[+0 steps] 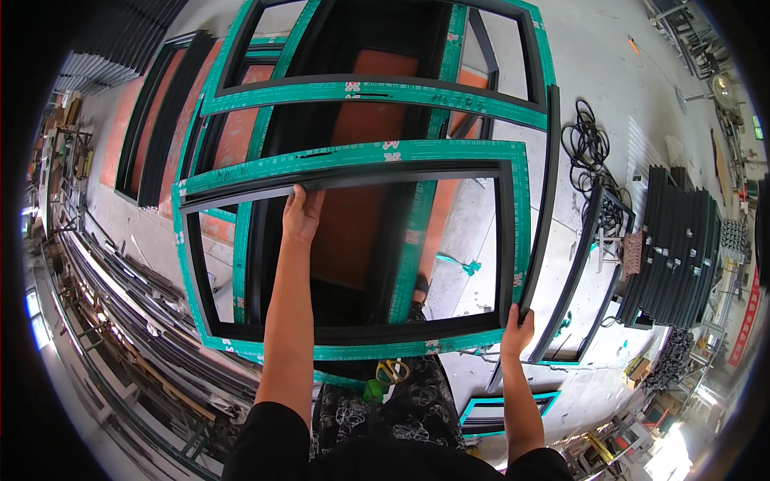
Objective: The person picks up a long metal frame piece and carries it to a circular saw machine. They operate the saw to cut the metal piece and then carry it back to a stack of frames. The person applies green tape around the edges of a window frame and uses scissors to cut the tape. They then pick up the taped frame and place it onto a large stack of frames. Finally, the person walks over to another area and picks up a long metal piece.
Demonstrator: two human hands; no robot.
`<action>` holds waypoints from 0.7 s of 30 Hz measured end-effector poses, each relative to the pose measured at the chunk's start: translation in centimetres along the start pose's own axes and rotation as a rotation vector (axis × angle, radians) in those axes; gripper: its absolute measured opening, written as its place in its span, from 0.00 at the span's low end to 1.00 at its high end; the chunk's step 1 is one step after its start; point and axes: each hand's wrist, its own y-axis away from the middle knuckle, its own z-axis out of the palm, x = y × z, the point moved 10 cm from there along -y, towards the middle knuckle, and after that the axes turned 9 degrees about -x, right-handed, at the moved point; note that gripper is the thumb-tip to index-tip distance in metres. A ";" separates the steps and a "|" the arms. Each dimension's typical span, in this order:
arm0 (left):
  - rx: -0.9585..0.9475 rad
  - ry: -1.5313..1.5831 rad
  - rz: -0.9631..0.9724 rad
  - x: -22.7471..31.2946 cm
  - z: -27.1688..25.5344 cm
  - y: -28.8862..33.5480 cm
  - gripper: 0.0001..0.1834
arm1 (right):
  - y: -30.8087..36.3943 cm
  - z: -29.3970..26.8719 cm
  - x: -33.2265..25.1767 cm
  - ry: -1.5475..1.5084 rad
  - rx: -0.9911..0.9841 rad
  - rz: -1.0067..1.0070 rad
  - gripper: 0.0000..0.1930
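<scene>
A rectangular window frame (449,151), dark inside and covered with green protective film, lies tilted across the middle before me. My left hand (301,218) reaches through its opening, fingers hooked on the far inner edge. At the near right corner, my right hand (517,333) is closed round the frame. A long dark strip (550,176) runs along the right side and ends at that hand; I cannot tell whether the hand grips it too. Just beyond lies another green-filmed frame (321,94). Yellow-handled scissors (392,372) are near my lap, by a green object (374,391).
Dark frames and orange-red boards lie underneath. Black cord (589,144) is coiled on the floor at right, near a stack of dark profiles (672,248). Long bars (136,321) fill the left side. A small green-edged frame (481,414) lies near my right arm.
</scene>
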 end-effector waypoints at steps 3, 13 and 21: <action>-0.036 -0.005 0.008 0.0 1.0 1.6 0.19 | -0.1 0.0 0.4 0.016 -0.009 0.018 0.19; -0.027 -0.061 0.059 1.8 -0.4 0.0 0.22 | -0.6 1.4 -0.2 0.112 -0.010 -0.043 0.21; 0.006 0.042 0.011 -1.8 2.0 2.2 0.16 | -0.1 0.0 0.5 0.075 0.011 -0.063 0.20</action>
